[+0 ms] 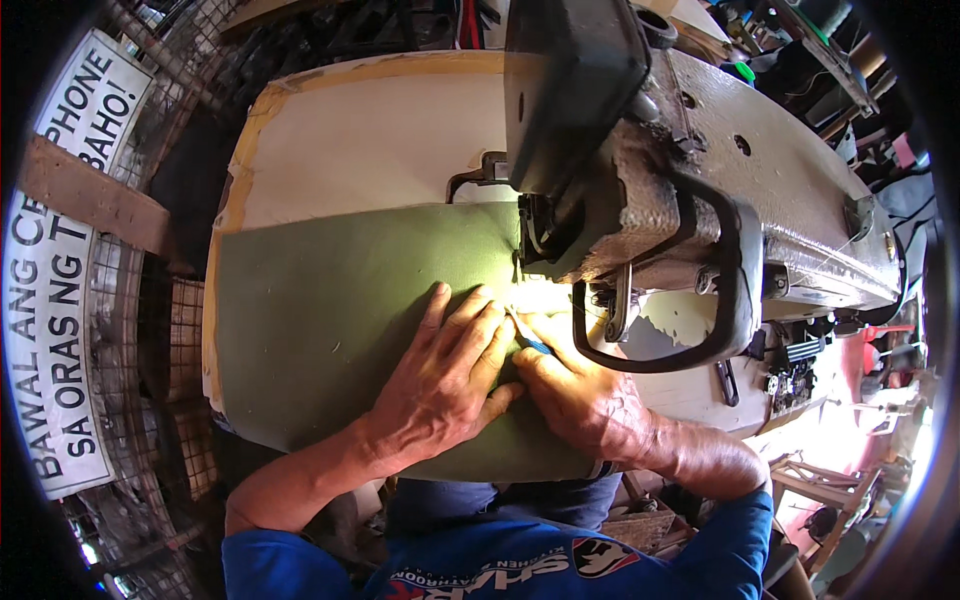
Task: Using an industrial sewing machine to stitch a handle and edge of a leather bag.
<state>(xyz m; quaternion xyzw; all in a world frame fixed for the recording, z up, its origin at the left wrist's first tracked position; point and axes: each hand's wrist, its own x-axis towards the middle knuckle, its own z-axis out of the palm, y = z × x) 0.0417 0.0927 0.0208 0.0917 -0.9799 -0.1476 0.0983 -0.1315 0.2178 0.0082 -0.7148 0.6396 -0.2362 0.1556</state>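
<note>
A sheet of green fabric (310, 310) lies over the sewing table, under the needle area of a large sewing machine (800, 165). My left hand (440, 375) rests on it, fingers stretched out and pressing the cloth just in front of the needle. Close beside it, my right hand (590, 400) is closed around a slim tool with a blue handle (532, 342). Its pointed end reaches toward the left fingertips under a bright lamp glow. Which kind of tool it is, I cannot make out, as the fingers cover most of it.
The machine's dark head overhangs my hands, and a black loop-shaped bar (742, 280) juts out to the right. Tape edges the pale tabletop (390, 130). Wire mesh (190, 340) with white signs (60, 330) stands at the left. A dark-handled tool (727, 383) lies at the right.
</note>
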